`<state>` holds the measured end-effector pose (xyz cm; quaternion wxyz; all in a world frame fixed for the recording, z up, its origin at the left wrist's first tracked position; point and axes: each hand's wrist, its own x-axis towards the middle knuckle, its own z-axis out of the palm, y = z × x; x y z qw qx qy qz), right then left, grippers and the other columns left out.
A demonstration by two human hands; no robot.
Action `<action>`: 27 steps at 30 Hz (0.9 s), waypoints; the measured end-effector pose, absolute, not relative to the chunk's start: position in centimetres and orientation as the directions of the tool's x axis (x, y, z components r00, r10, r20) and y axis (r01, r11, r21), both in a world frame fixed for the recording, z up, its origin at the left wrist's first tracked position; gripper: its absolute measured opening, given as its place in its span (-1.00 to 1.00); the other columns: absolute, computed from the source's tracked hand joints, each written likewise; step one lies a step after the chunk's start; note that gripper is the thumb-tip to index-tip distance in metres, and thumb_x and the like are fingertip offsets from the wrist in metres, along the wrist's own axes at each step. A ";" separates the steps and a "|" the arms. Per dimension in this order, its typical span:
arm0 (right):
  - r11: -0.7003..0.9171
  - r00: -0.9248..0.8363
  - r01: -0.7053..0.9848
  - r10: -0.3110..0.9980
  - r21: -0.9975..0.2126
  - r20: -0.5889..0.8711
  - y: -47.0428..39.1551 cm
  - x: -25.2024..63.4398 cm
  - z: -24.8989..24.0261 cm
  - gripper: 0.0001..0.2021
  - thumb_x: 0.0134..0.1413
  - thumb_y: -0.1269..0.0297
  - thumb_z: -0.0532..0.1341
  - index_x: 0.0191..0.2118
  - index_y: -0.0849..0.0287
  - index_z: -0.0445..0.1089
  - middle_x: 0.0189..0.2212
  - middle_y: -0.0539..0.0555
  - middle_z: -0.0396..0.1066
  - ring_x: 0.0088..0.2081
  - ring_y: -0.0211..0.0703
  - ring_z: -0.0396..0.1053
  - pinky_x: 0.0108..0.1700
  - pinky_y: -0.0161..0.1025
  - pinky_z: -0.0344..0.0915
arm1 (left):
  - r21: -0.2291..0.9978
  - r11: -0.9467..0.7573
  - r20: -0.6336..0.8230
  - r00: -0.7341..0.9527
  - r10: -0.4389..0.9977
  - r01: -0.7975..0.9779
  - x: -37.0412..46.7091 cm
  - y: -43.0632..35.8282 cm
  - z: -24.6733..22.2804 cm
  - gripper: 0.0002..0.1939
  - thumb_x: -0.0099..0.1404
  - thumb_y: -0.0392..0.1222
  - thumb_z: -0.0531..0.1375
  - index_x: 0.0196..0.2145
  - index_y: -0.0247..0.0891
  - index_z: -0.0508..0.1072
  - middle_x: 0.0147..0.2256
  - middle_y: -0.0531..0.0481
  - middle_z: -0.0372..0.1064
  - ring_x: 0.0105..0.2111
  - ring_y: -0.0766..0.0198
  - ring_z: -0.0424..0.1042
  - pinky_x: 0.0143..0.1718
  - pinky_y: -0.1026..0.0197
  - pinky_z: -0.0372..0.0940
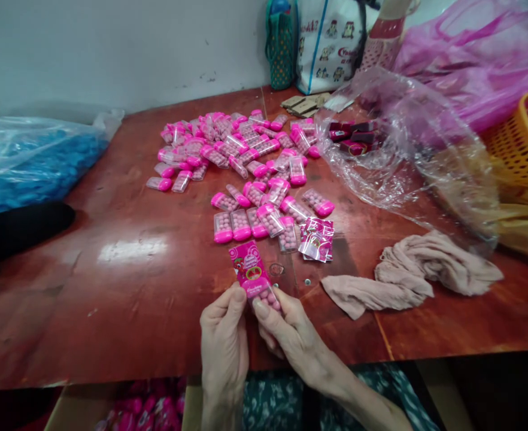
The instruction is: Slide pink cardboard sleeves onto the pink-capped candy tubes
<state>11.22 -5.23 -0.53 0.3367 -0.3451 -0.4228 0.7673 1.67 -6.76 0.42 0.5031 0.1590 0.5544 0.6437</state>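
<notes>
Near the table's front edge, my left hand (225,323) pinches the lower left side of a printed pink sleeve (249,263). The fingers of my right hand (286,326) close on a clear candy container (267,298) with pink balls inside, its upper part covered by the sleeve. Just beyond are several pink-capped candy containers (240,222), lying close together. A small stack of flat pink sleeves (316,239) lies to their right. Farther back spreads a larger heap of the same containers (219,134).
Crumpled beige cloth (407,275) lies at the right, below a clear plastic bag (394,149). An orange basket (519,137) stands at the right edge. A bag of blue pieces (30,158) is at the left. Below the table edge, a box holds pink items (145,407).
</notes>
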 end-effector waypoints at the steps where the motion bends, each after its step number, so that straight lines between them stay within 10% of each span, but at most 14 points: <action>1: -0.407 -0.533 -0.217 0.811 -0.887 -0.242 -5.3 11.2 -0.6 -0.70 0.16 0.05 0.01 -0.46 0.17 0.08 -0.65 -0.14 0.06 -0.63 -0.43 -0.02 -0.61 -0.44 -0.05 | 0.878 0.129 -0.355 -0.445 0.822 -0.462 1.5 -6.8 0.4 -0.90 0.03 -0.24 0.27 -0.45 -0.32 0.53 -0.47 -0.02 0.46 -0.44 0.27 0.42 -0.37 0.26 0.33; 15: -0.393 -0.523 -0.159 0.812 -0.906 -0.260 -5.4 11.2 -1.4 -0.72 0.17 0.06 0.00 -0.42 0.17 0.11 -0.63 -0.13 0.07 -0.61 -0.42 0.00 -0.60 -0.42 -0.04 | 0.968 0.238 -0.166 -0.507 0.846 0.081 -0.3 -8.1 0.5 -0.82 0.09 -0.24 0.23 -0.30 -0.20 0.53 -0.25 0.00 0.47 -0.20 0.23 0.39 -0.08 0.25 0.21; 27: -0.378 -0.533 -0.165 0.812 -0.911 -0.240 -5.4 11.3 -1.3 -0.74 0.18 0.08 -0.01 -0.40 0.16 0.12 -0.64 -0.14 0.06 -0.62 -0.41 -0.02 -0.61 -0.40 -0.06 | 0.917 0.158 -0.081 -0.217 0.973 0.366 -1.9 -6.7 1.6 -0.88 0.19 -0.28 0.11 -0.48 -0.26 0.41 -0.46 0.08 0.34 -0.45 0.34 0.29 -0.37 0.32 0.20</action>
